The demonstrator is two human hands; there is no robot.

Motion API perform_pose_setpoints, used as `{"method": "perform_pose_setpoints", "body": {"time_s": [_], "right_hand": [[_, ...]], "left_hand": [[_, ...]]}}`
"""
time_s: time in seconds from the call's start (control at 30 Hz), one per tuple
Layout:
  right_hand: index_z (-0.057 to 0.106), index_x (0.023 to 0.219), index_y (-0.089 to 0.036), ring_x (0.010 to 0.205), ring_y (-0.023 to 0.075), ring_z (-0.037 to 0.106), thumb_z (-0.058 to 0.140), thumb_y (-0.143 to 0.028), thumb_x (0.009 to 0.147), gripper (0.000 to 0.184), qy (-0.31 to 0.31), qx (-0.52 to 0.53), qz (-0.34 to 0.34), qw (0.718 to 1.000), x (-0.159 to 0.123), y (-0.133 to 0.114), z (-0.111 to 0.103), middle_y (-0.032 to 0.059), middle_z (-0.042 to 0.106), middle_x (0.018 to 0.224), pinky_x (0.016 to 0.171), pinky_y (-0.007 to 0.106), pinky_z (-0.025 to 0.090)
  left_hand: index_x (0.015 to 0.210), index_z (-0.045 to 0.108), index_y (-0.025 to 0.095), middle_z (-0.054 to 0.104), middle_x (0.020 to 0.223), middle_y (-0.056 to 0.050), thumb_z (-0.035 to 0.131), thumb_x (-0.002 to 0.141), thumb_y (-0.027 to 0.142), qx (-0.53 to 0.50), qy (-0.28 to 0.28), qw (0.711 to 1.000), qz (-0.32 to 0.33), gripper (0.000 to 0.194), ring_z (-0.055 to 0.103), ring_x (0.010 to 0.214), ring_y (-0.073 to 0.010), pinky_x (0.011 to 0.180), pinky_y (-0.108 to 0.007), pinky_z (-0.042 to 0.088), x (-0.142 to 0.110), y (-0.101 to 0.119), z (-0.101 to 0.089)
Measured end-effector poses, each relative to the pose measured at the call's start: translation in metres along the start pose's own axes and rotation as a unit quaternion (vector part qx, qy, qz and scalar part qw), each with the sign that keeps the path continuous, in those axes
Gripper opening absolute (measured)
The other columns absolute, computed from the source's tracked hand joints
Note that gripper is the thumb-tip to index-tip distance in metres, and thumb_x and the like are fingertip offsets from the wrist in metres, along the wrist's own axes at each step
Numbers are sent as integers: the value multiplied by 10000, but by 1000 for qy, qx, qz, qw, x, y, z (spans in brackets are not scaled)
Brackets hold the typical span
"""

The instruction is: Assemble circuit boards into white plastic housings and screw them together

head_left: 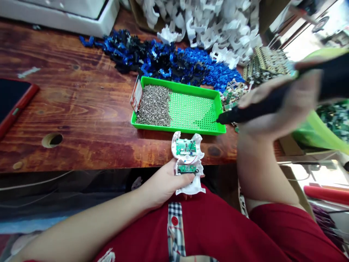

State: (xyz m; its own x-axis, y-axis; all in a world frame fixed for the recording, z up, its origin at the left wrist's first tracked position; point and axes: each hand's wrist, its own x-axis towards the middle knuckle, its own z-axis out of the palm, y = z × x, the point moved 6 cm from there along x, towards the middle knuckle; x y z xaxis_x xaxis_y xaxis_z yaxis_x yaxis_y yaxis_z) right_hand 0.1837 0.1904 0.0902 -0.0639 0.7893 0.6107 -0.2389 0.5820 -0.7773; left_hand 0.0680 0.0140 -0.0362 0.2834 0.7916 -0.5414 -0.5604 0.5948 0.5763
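Observation:
My left hand (169, 178) is closed around a white plastic housing (189, 187) at the table's front edge, thumb across its lower part. Two green circuit boards sit in the housing: an upper board (185, 146) and a lower board (188, 168), with a thin red wire near the upper one. My right hand (283, 105) grips a black electric screwdriver (259, 107), blurred by motion. Its tip points left, over the right end of a green perforated tray (178, 127). Small metal screws (154, 105) are heaped in the tray's left part.
Behind the tray lie blue and black plastic parts (152, 54) and a pile of white housings (201, 22). Circuit boards (234, 92) lie at the right, near a yellow-green bag (313, 127). A red-edged device (16, 102) and a round table hole (52, 140) are at left.

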Motion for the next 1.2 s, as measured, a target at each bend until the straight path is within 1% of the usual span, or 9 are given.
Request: {"method": "perform_pose_setpoints", "body": {"time_s": [0.03,0.1,0.17,0.3,0.47,0.7,0.83,1.0,1.2], "right_hand": [[395,957,-246,439,72,461,511,-403,829,232,30,-5,-57,998,5,5,4,-63,382,593,401,222,365],[405,934,-253,429,72,433,515,-388,831,202,33,-16,-64,997,13,25,15,-55,393,610,388,226,345],[406,923,-262,427,69,423,515,-429,833,219,12,-38,-47,998,18,43,24,-55,400,623,399,224,350],[427,917,-259,418,64,422,515,-476,828,250,-6,-50,-60,997,22,54,27,-68,390,585,402,211,352],[443,912,-256,420,48,445,549,-458,808,251,5,-30,-67,997,26,57,27,-70,405,599,389,198,355],[489,875,-247,414,50,447,614,-438,774,250,9,12,-71,997,27,58,29,-70,414,568,372,190,370],[488,878,-237,416,50,446,621,-445,764,271,11,13,-66,998,29,59,28,-69,420,568,369,192,387],[466,890,-239,390,46,425,624,-471,737,320,36,0,-70,997,32,59,23,-83,426,548,344,186,366],[472,883,-199,372,49,428,578,-372,731,254,60,9,-64,996,27,38,28,-74,426,545,332,203,350]], "left_hand": [[1042,622,164,714,920,-58,712,700,178,-1,-7,1000,-4,354,641,805,-155,768,-264,461,0,0,0],[1107,593,167,710,950,-74,725,688,170,2,-21,1000,-12,439,645,804,-158,757,-266,469,1,0,-1],[1126,581,163,706,956,-87,734,681,176,10,-29,999,-15,471,650,796,-165,750,-279,479,2,1,-1],[1083,600,159,705,959,-86,742,675,199,37,-28,999,-13,434,653,813,-178,764,-295,485,3,1,-2],[1054,611,163,704,981,-83,740,676,211,53,-29,998,-11,402,651,842,-187,766,-293,483,4,1,-2],[1086,597,185,706,950,-40,692,730,167,34,-34,999,-2,369,643,834,-139,758,-252,477,4,2,0],[1152,564,191,703,935,-33,685,738,166,36,-34,999,1,432,638,818,-127,738,-233,471,3,2,-1],[1093,589,170,700,976,-48,683,739,175,59,-35,998,5,366,633,849,-134,766,-243,467,5,2,-2],[1112,571,161,694,1050,-82,686,733,193,55,-32,998,-5,397,650,844,-155,743,-255,479,5,1,-3]]}}
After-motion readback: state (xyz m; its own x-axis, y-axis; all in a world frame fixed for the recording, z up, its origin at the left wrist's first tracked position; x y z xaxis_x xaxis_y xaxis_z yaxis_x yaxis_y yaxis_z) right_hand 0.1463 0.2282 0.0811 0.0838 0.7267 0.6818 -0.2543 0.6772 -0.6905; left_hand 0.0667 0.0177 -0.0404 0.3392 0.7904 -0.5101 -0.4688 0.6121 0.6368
